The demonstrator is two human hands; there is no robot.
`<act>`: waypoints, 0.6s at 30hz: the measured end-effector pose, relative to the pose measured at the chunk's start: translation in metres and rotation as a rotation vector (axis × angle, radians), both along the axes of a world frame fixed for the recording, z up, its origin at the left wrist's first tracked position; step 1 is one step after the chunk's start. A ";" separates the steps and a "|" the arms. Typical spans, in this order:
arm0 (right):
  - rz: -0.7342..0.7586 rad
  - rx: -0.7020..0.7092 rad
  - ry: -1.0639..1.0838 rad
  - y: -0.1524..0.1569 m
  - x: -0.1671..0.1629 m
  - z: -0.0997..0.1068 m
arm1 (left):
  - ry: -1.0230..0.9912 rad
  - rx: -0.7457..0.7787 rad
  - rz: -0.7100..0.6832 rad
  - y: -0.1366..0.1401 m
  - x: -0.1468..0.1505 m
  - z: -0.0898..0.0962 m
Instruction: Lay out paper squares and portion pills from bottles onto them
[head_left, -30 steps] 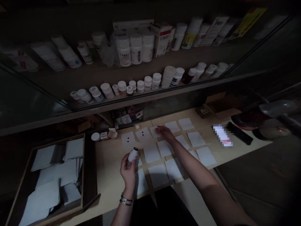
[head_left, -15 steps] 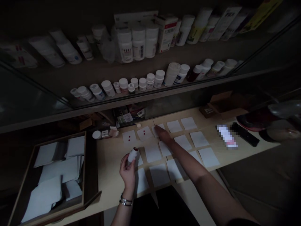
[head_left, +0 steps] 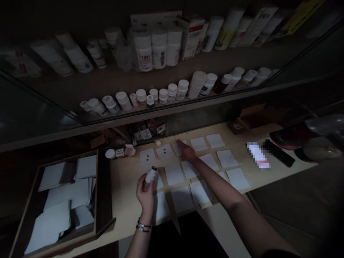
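Observation:
My left hand (head_left: pixel 145 191) is wrapped round a white pill bottle (head_left: pixel 150 175). The bottle is uncapped and tilted, with dark red showing at its mouth. Over a white paper square (head_left: pixel 176 149) in the back row is my right hand (head_left: pixel 186 150), fingers drawn together; whatever they hold is hidden. Left of it, two red pills lie on one paper sheet (head_left: pixel 170 154) and two more on the neighbouring sheet (head_left: pixel 143 153). Several other paper squares (head_left: pixel 174 174) are spread in rows on the table, some partly covered by my right forearm. A small white cap (head_left: pixel 158 143) rests behind the sheets.
At the left, an open drawer (head_left: pixel 97 190) holds stacks of white paper. Shelves above carry several medicine bottles (head_left: pixel 182 90) and boxes. A phone (head_left: pixel 258 154), a black object (head_left: pixel 281 154) and an open cardboard box (head_left: pixel 259 120) are on the right. A small carton (head_left: pixel 130 150) stands at the back left.
My right hand has shifted slightly back over the same paper square. The bottle in my left hand has moved a little up and left. The red pills lie as before.

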State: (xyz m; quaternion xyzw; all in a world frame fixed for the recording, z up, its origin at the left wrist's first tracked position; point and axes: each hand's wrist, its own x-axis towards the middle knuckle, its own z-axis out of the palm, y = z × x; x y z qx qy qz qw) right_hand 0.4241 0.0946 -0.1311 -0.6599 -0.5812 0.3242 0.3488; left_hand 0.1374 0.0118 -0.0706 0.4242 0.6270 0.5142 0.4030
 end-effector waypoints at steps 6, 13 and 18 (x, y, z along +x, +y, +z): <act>-0.537 0.057 1.004 -0.034 -0.029 0.044 | 0.016 0.043 -0.160 0.009 0.007 0.012; -0.453 -0.192 1.523 -0.084 -0.104 0.049 | 0.140 0.107 -0.488 0.004 0.041 0.023; -0.525 -0.146 1.551 -0.095 -0.082 0.058 | 0.451 0.312 -0.698 -0.015 0.072 0.025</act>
